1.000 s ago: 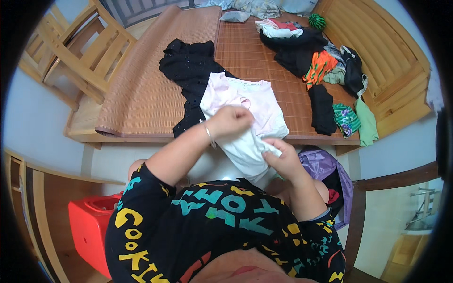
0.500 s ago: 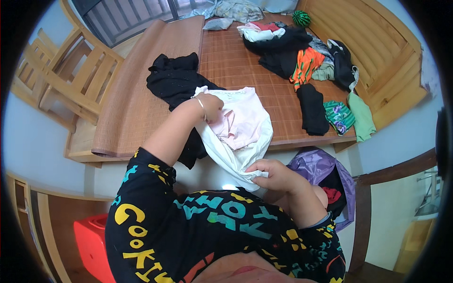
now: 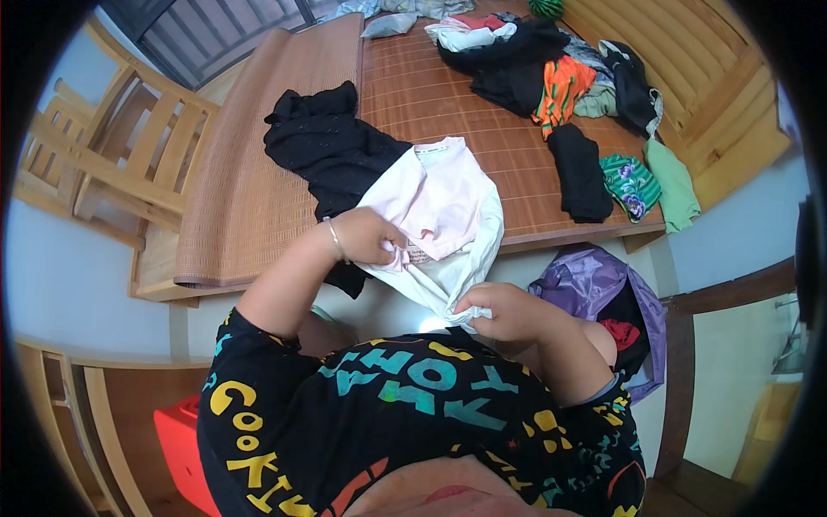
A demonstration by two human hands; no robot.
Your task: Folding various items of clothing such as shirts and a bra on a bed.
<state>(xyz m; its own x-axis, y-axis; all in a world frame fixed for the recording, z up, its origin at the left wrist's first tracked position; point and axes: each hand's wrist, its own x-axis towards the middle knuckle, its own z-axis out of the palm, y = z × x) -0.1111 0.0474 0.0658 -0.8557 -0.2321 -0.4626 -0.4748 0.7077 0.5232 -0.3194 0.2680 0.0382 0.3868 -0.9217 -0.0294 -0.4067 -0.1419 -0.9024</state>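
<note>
A pale pink and white shirt (image 3: 452,194) lies partly on the bed's woven mat, its near end hanging over the edge toward me. My left hand (image 3: 372,238), with a bangle on the wrist, is closed on the shirt's left side. At the near end, my right hand (image 3: 491,308) pinches a bunched white part of the same shirt. Between the hands the cloth is drawn together, and some print shows inside it. Under and beyond the shirt's left side spreads a black garment (image 3: 336,155), its lower end dangling off the bed edge.
Toward the headboard (image 3: 706,60) lies a clothes heap (image 3: 508,77) with an orange piece (image 3: 564,90). Folded black cloth (image 3: 579,172), a green patterned bundle (image 3: 631,185) and light green cloth (image 3: 670,185) line the right edge. A purple bag (image 3: 577,280), red stool (image 3: 185,448) and wooden chair (image 3: 138,129) stand around.
My left hand has slid from the shirt's upper left down its side toward me, still gripping cloth. My right hand stays near the same end. The whole view has shifted slightly.
</note>
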